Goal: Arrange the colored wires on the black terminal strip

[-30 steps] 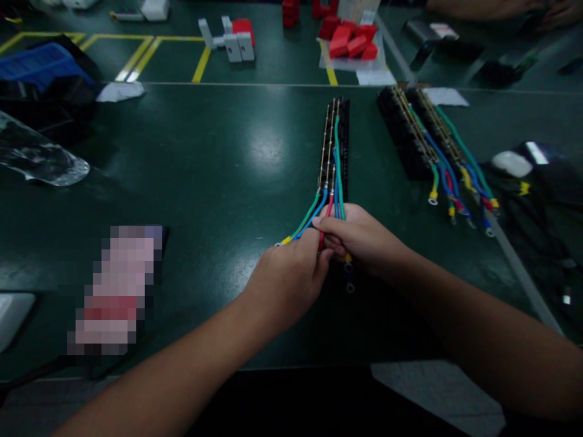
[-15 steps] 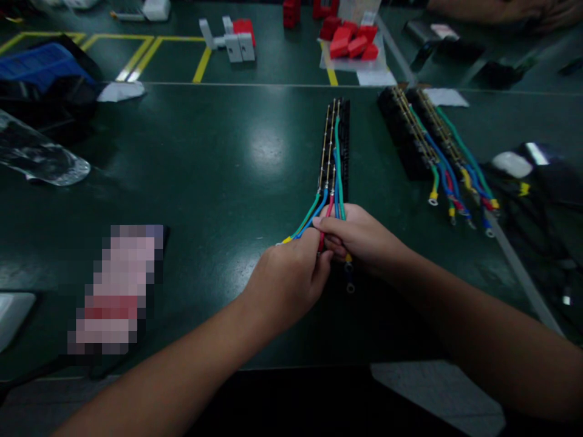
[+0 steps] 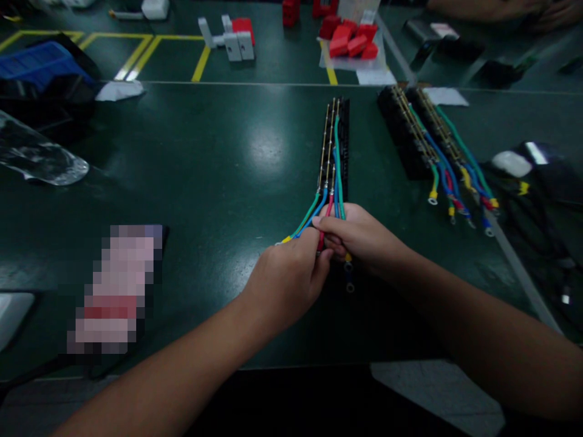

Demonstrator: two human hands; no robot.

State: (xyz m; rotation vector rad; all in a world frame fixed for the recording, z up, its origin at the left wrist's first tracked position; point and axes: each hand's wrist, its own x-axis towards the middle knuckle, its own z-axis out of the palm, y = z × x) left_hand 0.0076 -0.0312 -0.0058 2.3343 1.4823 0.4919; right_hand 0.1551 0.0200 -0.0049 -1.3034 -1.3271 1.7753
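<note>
Fingers: left hand [image 3: 291, 270] clamped on the red wire [image 3: 330, 206] near its lower end, exact pinch partly hidden; right hand [image 3: 364, 233] closed around a green wire [image 3: 339, 170] and a blue beside it, thumb against the red
Lugs: two ring ends [image 3: 350, 287] poke out below the right hand
Slab: pixelated slab [image 3: 121, 273], on the table [image 3: 204, 182], well left of the hands
Strip: black strip [image 3: 345, 139] with brass-coloured rods, just beyond the hands; wires run from it to the fingers
Right: two more strips [image 3: 398, 133], side by side, wires loose
Back: red blocks [image 3: 340, 42], heaped; grey blocks [image 3: 239, 47] left of them
</note>
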